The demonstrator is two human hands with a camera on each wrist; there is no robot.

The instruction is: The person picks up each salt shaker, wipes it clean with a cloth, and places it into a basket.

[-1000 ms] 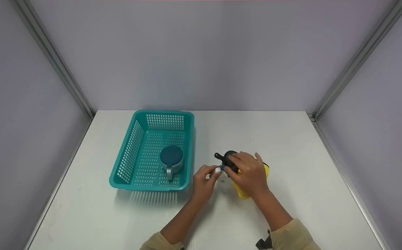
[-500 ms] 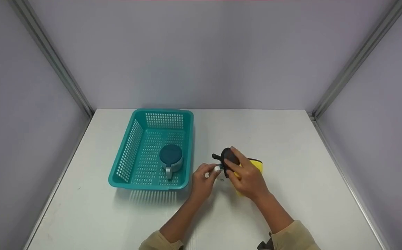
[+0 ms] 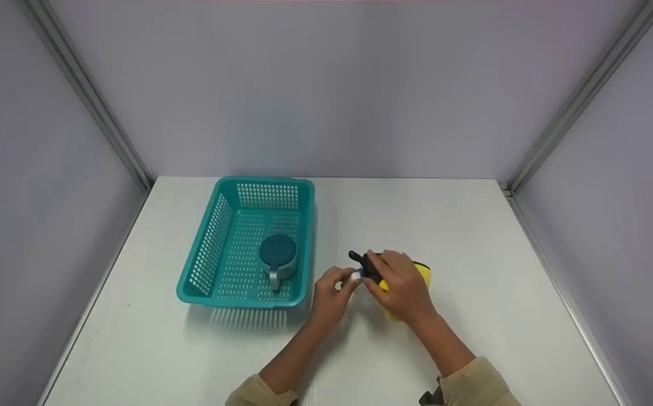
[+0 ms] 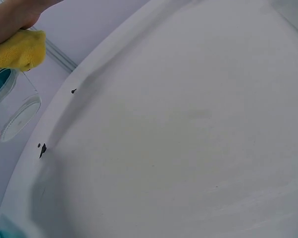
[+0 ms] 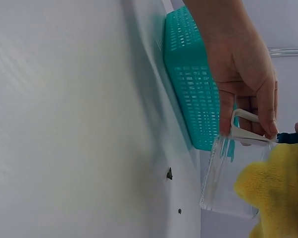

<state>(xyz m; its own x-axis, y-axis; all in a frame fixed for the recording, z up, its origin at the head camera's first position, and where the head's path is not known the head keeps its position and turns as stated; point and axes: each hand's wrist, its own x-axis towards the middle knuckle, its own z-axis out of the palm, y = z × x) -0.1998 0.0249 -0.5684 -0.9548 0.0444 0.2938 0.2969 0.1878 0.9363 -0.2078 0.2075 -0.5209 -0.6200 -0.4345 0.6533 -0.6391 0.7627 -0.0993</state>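
Note:
A clear jug (image 5: pixel 225 181) with a pale handle (image 5: pixel 245 133) and a dark teal lid (image 5: pixel 289 138) is held tilted above the table. My left hand (image 3: pixel 329 296) grips it by the handle, fingers curled through the loop in the right wrist view. My right hand (image 3: pixel 404 285) holds a cloth (image 3: pixel 423 273), yellow on one side and dark on the other, against the lid end. In the left wrist view the yellow side (image 4: pixel 23 51) bunches beside the jug. In the head view the hands and cloth hide most of the jug.
A teal slotted basket (image 3: pixel 310 225) stands on the white table (image 3: pixel 151 349), left of my hands. Inside it sits a lidded mug (image 3: pixel 278 252), its handle towards me. Grey panels (image 3: pixel 326 90) enclose the back and sides.
My right hand shifts over the lid end with the cloth, first lifting and spreading its fingers, then coming down and curling over the dark side. My left hand stays almost still.

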